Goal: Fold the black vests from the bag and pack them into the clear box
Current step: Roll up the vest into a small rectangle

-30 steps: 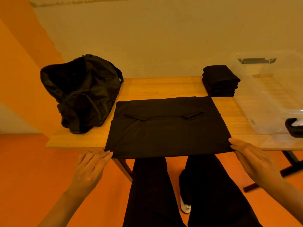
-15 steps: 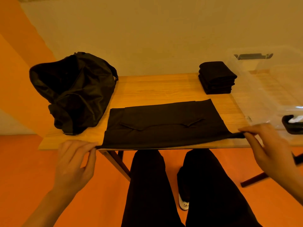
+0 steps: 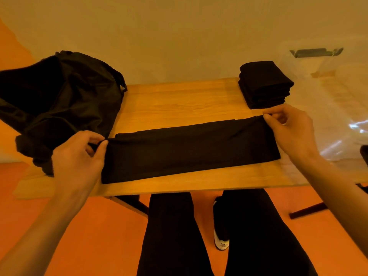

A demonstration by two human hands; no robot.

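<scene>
I've got the left hand (image 3: 77, 156) and right hand (image 3: 292, 132) each pinching a far corner of the folded black fabric vest (image 3: 189, 150), a long band lying flat on the light wooden table (image 3: 179, 100).

Back wall (image 3: 179, 36): plain pale beige, fills upper half of frame. Orange wall section (image 3: 9, 48) at upper left, slanting edge against beige. Wooden desk (image 3: 179, 100) across middle of frame, light grain, far edge up at back wall, near edge running through lower centre. Dark desk leg (image 3: 137, 204) angled beneath near edge, left of centre. Second dark bar (image 3: 306, 211) low over floor at lower right. Floor (image 3: 99, 236) smooth, saturated orange, fills bottom of frame. Warm amber light tints everything.
</scene>
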